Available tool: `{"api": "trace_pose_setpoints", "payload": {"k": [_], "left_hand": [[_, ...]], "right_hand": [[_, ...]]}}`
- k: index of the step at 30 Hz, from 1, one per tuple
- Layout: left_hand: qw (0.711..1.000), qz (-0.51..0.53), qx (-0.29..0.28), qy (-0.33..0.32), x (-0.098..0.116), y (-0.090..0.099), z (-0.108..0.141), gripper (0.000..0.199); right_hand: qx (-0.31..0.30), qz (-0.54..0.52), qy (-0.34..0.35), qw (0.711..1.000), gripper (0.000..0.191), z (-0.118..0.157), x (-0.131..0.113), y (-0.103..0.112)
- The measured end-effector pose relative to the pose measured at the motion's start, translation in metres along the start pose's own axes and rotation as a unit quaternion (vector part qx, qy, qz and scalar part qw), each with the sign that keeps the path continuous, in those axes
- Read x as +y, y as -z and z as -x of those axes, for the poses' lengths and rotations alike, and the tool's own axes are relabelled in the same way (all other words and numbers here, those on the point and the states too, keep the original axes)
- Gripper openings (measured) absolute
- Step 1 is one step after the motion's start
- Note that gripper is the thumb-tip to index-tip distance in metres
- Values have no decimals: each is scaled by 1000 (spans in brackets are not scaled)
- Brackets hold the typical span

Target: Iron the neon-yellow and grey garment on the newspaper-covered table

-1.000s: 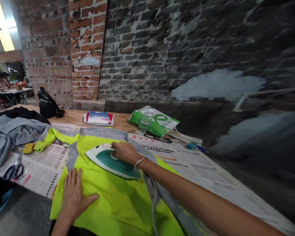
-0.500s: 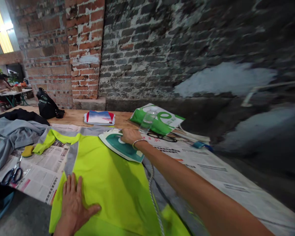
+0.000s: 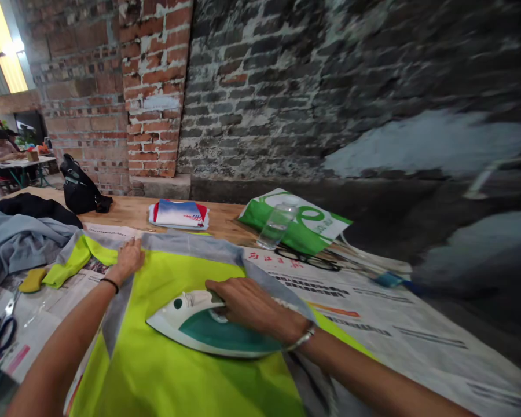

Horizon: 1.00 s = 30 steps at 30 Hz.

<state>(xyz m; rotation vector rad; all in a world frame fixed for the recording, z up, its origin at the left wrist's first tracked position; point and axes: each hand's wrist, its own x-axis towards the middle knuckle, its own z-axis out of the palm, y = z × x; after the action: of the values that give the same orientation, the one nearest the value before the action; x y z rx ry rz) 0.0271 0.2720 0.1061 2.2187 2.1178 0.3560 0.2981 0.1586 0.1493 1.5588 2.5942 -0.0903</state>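
A neon yellow and grey shirt (image 3: 178,269) lies spread over newspaper on the table. My right hand (image 3: 252,307) is wrapped around the handle of a white and green clothes iron (image 3: 226,333), which rests on the middle of the shirt, its tip pointing left. The iron's cord trails off below my right wrist. Up at the shirt's far left shoulder, my left hand (image 3: 130,258) is closed on the fabric, with the fingers bent and partly hidden. Just left of it stretches a yellow sleeve (image 3: 72,263).
Scissors (image 3: 2,330) and a yellow sponge (image 3: 32,280) lie at left, near grey clothing (image 3: 21,234). Along the back are a black bag (image 3: 80,188), folded clothing (image 3: 178,214), a green-and-white bag (image 3: 304,220), a clear bottle (image 3: 278,226) and glasses (image 3: 316,260). A brick wall stands behind.
My left hand has moved from lying flat on the shirt's near left side up to its far shoulder. My right hand has drawn the iron nearer to me.
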Motion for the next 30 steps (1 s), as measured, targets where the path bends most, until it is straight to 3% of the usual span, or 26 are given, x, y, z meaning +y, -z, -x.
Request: {"api": "trace_pose_setpoints", "payload": {"k": [4,8,13,16,18,20,23,25,28,30], "left_hand": [[997,-20,-24,65,6,-21,-53,38],[995,-24,-34,86,3,-39,-89,34],[996,-21,-13,87,5,-54,-114,36],[997,-21,-4,74,9,-51,-116,36],[999,-22,4,47,13,-43,-104,39],[1000,-21,5,-4,19,-33,-78,44],[993,-18,-33,-111,21,-19,-11,52],[984,-23,-68,-160,12,-15,39,69],[981,-41,-111,-151,-15,-12,98,98],[982,-50,-140,-117,-36,-10,118,108]], "right_hand": [[-16,-7,-5,1000,23,-5,16,0],[-10,-1,-44,999,21,-31,51,-1],[28,27,-118,992,29,-78,94,0],[38,40,-138,989,33,-99,105,2],[44,44,-150,987,32,-106,106,3],[48,44,-169,983,33,-110,103,5],[39,36,-177,983,34,-113,94,11],[27,32,-167,985,36,-114,87,16],[13,25,-132,991,38,-112,72,23],[2,11,-97,995,36,-105,59,25]]}}
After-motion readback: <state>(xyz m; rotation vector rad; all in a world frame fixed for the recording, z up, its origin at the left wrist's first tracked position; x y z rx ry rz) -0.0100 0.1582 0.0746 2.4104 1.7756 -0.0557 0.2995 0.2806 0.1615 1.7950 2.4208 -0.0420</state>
